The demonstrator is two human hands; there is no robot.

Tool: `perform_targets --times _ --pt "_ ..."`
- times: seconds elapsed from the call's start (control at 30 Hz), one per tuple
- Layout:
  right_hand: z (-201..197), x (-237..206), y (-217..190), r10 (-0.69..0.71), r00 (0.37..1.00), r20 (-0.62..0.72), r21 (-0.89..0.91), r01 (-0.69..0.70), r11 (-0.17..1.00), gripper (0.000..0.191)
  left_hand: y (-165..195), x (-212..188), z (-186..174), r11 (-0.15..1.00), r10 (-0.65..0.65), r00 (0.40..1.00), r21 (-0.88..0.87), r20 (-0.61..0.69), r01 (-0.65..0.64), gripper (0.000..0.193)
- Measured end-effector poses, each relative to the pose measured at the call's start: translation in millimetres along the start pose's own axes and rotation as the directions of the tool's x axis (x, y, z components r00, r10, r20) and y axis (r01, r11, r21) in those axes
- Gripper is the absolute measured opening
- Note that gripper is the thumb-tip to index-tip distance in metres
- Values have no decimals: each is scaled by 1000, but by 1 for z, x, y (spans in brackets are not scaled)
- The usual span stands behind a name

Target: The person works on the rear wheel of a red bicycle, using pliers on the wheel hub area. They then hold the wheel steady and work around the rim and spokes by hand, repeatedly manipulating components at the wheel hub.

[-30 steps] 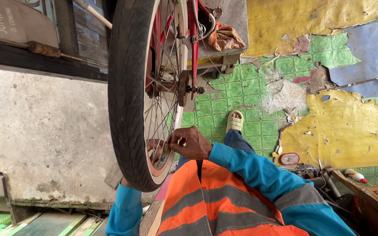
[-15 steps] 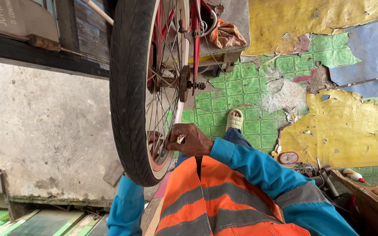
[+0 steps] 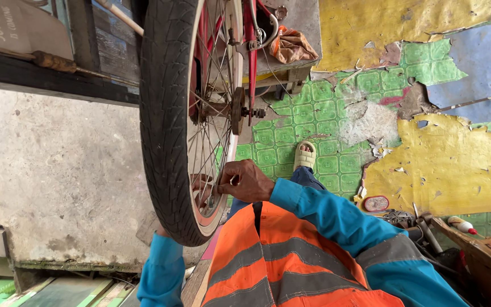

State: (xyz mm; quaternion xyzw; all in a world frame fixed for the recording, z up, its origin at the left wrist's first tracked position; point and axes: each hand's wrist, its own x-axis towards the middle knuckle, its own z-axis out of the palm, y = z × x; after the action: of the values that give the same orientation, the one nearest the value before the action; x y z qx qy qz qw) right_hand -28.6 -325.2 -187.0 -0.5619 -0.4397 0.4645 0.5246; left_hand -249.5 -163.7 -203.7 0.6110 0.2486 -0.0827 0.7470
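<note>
A bicycle wheel [image 3: 169, 113] with a black treaded tyre and a pale rim fills the upper left, its hub [image 3: 237, 111] fixed in a red frame. My right hand [image 3: 248, 181], in a blue sleeve, is closed on a small metal tool [image 3: 232, 181] held against a spoke close to the rim. My left hand [image 3: 201, 190] reaches in from the other side of the wheel. Only its fingers show through the spokes by the rim, and the tyre hides the rest. My orange vest [image 3: 279, 267] with grey bands fills the lower middle.
The floor has cracked green tile-pattern covering [image 3: 319, 113] with yellow patches [image 3: 444, 165] and blue ones. A foot in a pale sandal [image 3: 305, 156] rests on it. Tools and a small red tin [image 3: 375, 203] lie at the right. Bare concrete [image 3: 58, 170] lies left of the wheel.
My right hand has shifted slightly along the rim among the spokes, still holding the tool. The view has drifted a little, and the wheel sits slightly further right.
</note>
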Motion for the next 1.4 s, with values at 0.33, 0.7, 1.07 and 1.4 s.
perform_targets --times 0.33,0.7,1.07,1.4 --pt "-23 -14 7 59 970 237 439 -161 884 11 -3 3 8 1000 15 1000 -3 -21 -15 43" --pt "-25 -22 16 63 990 123 190 -86 978 11 -2 2 17 1000 20 999 15 -28 -19 43" --pt "-6 -7 8 39 998 56 -30 -37 999 18 7 -2 13 999 41 998 31 -54 -40 43" --pt "-16 8 11 170 963 211 110 -196 974 30 5 -3 17 996 89 978 1 -189 -91 43"
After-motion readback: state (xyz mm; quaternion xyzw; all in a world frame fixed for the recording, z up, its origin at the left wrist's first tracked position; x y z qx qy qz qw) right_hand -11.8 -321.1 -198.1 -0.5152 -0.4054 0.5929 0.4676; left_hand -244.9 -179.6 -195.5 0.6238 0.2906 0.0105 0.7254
